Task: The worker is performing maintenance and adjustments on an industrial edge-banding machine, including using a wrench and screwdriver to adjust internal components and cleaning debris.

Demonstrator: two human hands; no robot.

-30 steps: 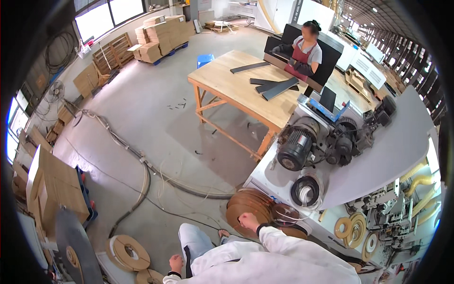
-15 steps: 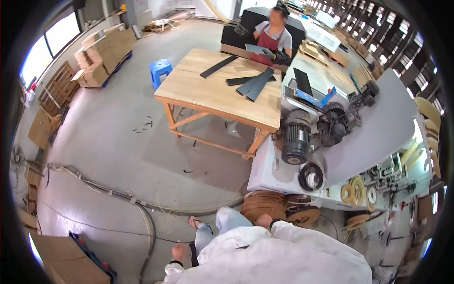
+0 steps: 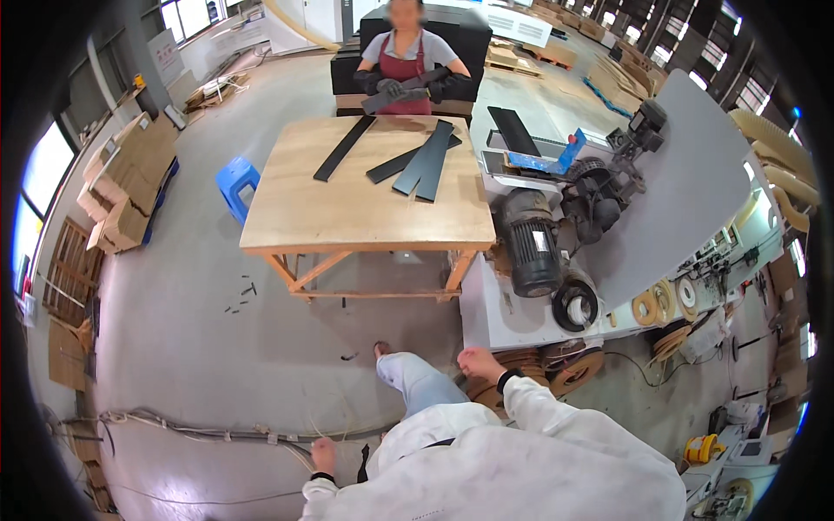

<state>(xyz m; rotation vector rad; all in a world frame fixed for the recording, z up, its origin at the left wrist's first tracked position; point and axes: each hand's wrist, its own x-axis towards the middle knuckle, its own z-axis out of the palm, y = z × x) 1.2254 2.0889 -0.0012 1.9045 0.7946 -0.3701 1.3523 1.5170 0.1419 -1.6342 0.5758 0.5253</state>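
My left hand point(image 3: 323, 455) hangs low beside my leg, above the floor cables, its fingers curled in with nothing visible in them. Further forward, my right hand point(image 3: 479, 364) is closed in a loose fist, level with the coils of brown edge banding point(image 3: 577, 372) below the machine; it appears empty. Ahead stands a wooden table point(image 3: 365, 221) bearing several dark strip boards point(image 3: 419, 165), some crossing one another. Behind it a person in a dark red apron and dark gloves holds a dark board point(image 3: 395, 101).
At my right is a white machine point(image 3: 504, 321) with a black motor point(image 3: 532, 252). A blue stool point(image 3: 236, 187) stands left of the table. Cables point(image 3: 200, 429) cross the floor. Stacked cardboard point(image 3: 122, 195) sits at far left. Small dark scraps point(image 3: 248, 291) lie on the floor.
I have stepped forward; the table is nearer and more squarely ahead. My right hand has swung forward. The person opposite has turned toward the table and brought both gloved hands to the board.
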